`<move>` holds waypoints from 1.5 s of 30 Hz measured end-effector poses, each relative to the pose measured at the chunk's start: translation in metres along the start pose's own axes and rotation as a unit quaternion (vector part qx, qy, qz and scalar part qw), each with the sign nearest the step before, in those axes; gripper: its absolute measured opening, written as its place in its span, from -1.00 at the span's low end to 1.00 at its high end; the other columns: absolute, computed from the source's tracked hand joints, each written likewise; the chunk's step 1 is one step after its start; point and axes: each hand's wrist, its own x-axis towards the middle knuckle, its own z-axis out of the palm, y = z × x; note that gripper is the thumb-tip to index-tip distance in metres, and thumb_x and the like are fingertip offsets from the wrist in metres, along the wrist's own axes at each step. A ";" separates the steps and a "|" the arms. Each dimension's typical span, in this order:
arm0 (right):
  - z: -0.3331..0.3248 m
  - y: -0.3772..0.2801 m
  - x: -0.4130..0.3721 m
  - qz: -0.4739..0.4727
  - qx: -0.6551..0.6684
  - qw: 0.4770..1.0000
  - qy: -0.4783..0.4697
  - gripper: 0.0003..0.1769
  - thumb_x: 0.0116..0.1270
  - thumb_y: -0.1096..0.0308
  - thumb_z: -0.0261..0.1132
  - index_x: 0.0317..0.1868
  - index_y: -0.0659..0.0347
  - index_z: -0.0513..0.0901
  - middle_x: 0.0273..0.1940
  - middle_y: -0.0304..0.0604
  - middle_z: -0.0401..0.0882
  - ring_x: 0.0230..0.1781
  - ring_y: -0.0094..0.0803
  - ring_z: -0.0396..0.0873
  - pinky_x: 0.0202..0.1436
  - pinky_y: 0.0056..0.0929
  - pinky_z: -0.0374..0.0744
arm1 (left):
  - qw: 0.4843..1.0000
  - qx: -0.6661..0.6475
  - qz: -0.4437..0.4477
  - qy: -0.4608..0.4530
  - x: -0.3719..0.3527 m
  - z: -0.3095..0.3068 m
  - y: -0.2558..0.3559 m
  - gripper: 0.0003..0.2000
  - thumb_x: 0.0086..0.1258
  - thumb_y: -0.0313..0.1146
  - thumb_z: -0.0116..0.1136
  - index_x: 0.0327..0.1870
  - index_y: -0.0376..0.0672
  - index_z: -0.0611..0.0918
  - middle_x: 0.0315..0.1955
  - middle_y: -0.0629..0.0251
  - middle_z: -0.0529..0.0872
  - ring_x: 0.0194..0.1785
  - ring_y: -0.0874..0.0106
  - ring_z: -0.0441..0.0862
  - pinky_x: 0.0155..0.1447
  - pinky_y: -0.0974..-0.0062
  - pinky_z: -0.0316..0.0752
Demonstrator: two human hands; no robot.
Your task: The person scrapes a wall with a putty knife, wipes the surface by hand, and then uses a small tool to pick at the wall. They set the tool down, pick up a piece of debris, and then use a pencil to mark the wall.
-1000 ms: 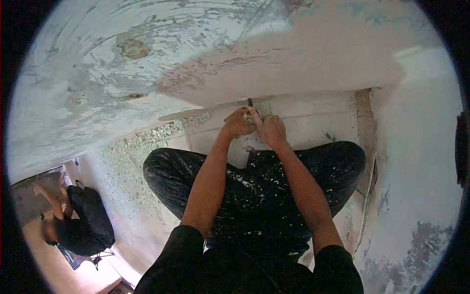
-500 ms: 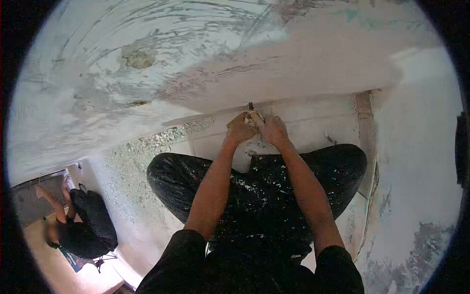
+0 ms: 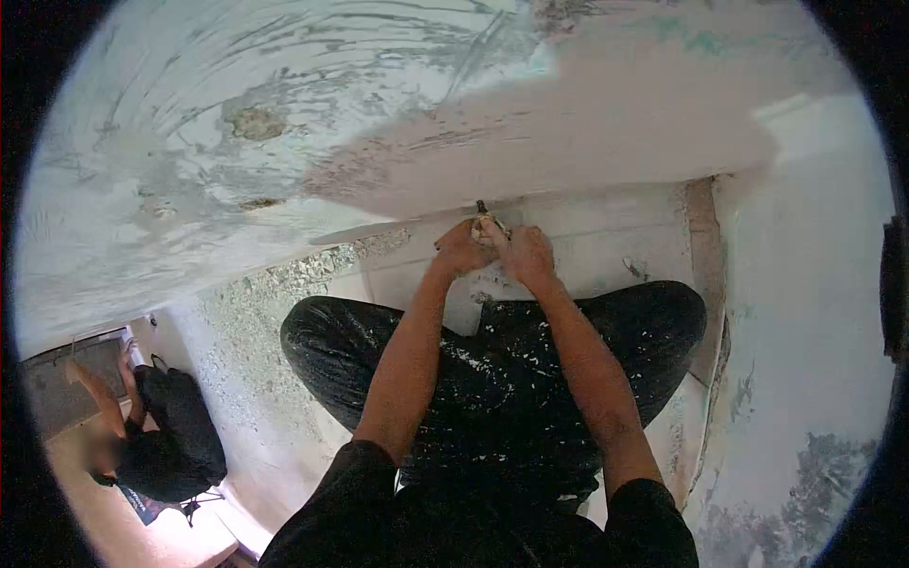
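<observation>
Low by the base of the wall, in front of my crossed legs, my two hands meet around a small pale, stained object [image 3: 490, 228]. A dark, narrow tip [image 3: 481, 205] sticks out beyond it toward the wall. My left hand [image 3: 463, 250] is closed on the object from the left. From the right, my right hand [image 3: 527, 256] is closed too, with a finger or thumb pressed against it. The fingers cover much of it, so its exact kind cannot be made out.
A patchy, scraped wall [image 3: 256, 85] rises ahead. Rubble and flakes [image 3: 275, 284] lie along the floor at its foot. At right is another pale wall [image 3: 795, 284]. Far left, a person in dark clothes [image 3: 170, 435] sits with raised arms. My trousers [image 3: 492, 398] are paint-spattered.
My hands stay together on the small object and shift only slightly, and its dark tip moves a little to the left. The view tilts slightly.
</observation>
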 end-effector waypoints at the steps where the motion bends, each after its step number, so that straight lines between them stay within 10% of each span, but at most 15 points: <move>1: -0.003 -0.005 0.001 0.001 0.002 1.000 0.003 -0.10 0.28 -0.32 -0.13 -0.48 0.53 0.63 -0.48 0.33 0.55 -0.31 0.01 0.60 -0.22 -0.15 0.53 | 0.996 -0.078 -0.024 0.017 -0.012 -0.009 0.009 -0.34 -0.08 -0.04 0.34 0.10 -0.16 0.46 -0.15 0.17 0.64 -0.12 0.31 0.58 -0.03 0.39 0.47; 7: 0.040 0.019 0.006 -0.066 -0.009 0.998 0.005 -0.10 0.26 -0.34 -0.14 -0.24 0.53 0.60 -0.28 0.36 0.56 -0.29 0.04 0.60 -0.20 -0.06 0.53 | 0.994 -0.093 0.048 0.032 -0.015 -0.017 0.011 -0.40 -0.07 -0.10 0.33 0.06 -0.10 0.50 -0.12 0.18 0.63 -0.14 0.25 0.58 -0.01 0.38 0.47; 11: -0.025 -0.007 -0.015 -0.069 -0.107 0.991 -0.031 -0.47 0.33 -0.02 -0.01 0.13 0.18 0.46 -0.30 0.23 0.56 -0.35 0.08 0.56 -0.19 -0.04 0.52 | 0.986 0.028 -0.080 -0.141 -0.002 -0.027 0.042 -0.43 -0.01 -0.04 0.26 0.06 -0.09 0.52 -0.07 0.15 0.61 -0.08 0.19 0.56 0.06 0.39 0.44; 15: -0.001 0.010 0.002 -0.016 -0.058 0.998 -0.016 -0.44 0.31 0.31 0.03 0.33 -0.26 0.23 -0.38 0.14 0.53 -0.39 0.08 0.54 -0.25 -0.09 0.53 | 0.997 0.037 0.031 -0.064 0.021 0.003 -0.008 -0.35 -0.02 0.02 0.23 0.12 -0.11 0.47 -0.04 0.12 0.59 -0.04 0.17 0.55 0.09 0.39 0.42; 21: 0.022 0.024 0.000 -0.250 -0.147 0.956 0.052 -0.30 0.22 0.36 0.09 0.38 -0.21 0.11 -0.39 0.20 0.53 -0.42 0.11 0.53 -0.25 -0.06 0.52 | 0.997 -0.036 0.026 0.058 -0.004 0.000 -0.008 -0.42 -0.01 -0.12 0.32 0.05 -0.18 0.46 -0.15 0.21 0.62 -0.16 0.39 0.56 -0.09 0.44 0.47; 25: -0.005 -0.004 -0.016 -0.213 -0.059 0.975 0.017 -0.45 0.27 0.27 0.08 0.29 0.02 0.27 -0.37 0.22 0.53 -0.36 0.11 0.53 -0.23 -0.06 0.51 | 0.994 -0.087 0.067 0.028 -0.011 -0.007 -0.008 -0.35 0.00 -0.14 0.31 0.15 -0.19 0.39 -0.03 0.17 0.57 -0.01 0.31 0.52 0.06 0.42 0.42; 28: -0.029 -0.022 -0.033 0.020 0.109 0.991 -0.075 -0.52 0.32 0.11 0.06 0.11 0.27 0.42 -0.32 0.23 0.54 -0.25 0.05 0.54 -0.16 -0.12 0.51 | 0.990 -0.033 0.134 0.017 -0.028 -0.021 0.006 -0.31 0.04 -0.12 0.29 0.21 -0.21 0.36 0.04 0.14 0.55 0.06 0.28 0.51 0.12 0.39 0.41; 33: -0.089 -0.044 -0.136 -0.064 0.117 0.988 0.084 -0.51 0.28 -0.03 0.10 -0.15 0.30 0.54 -0.12 0.15 0.54 -0.05 0.05 0.47 0.05 -0.12 0.40 | 0.951 0.106 0.288 0.045 -0.094 -0.061 0.055 -0.48 0.13 -0.20 0.27 0.09 -0.27 0.47 -0.09 0.22 0.61 -0.14 0.40 0.57 -0.05 0.44 0.46; 35: -0.110 -0.041 -0.183 -0.116 0.087 0.981 0.131 -0.63 0.25 0.11 0.18 -0.14 0.27 0.54 -0.11 0.08 0.54 -0.02 -0.03 0.47 0.09 -0.16 0.38 | 0.993 -0.110 0.033 0.029 -0.157 -0.088 0.110 -0.61 0.19 -0.22 0.22 -0.03 -0.28 0.56 -0.22 0.30 0.63 -0.25 0.51 0.54 -0.13 0.54 0.44; 40: -0.168 0.005 -0.260 -0.087 -0.024 0.954 0.284 -0.78 0.26 0.39 0.16 -0.12 0.30 0.57 -0.02 0.00 0.54 0.10 -0.17 0.45 0.23 -0.24 0.32 | 0.972 -0.194 0.120 0.057 -0.208 -0.095 0.075 -0.65 0.22 -0.24 0.21 -0.07 -0.29 0.55 -0.28 0.36 0.61 -0.34 0.55 0.50 -0.21 0.58 0.42; 45: -0.225 0.014 -0.299 -0.015 -0.022 0.752 0.659 -0.40 0.47 0.11 -0.30 0.27 0.46 0.22 0.33 0.07 0.15 0.37 -0.15 0.08 0.41 -0.25 0.03 | 0.923 -0.348 0.029 0.161 -0.248 -0.083 0.056 -0.65 0.22 -0.30 0.22 -0.07 -0.32 0.48 -0.37 0.40 0.55 -0.43 0.56 0.46 -0.39 0.60 0.37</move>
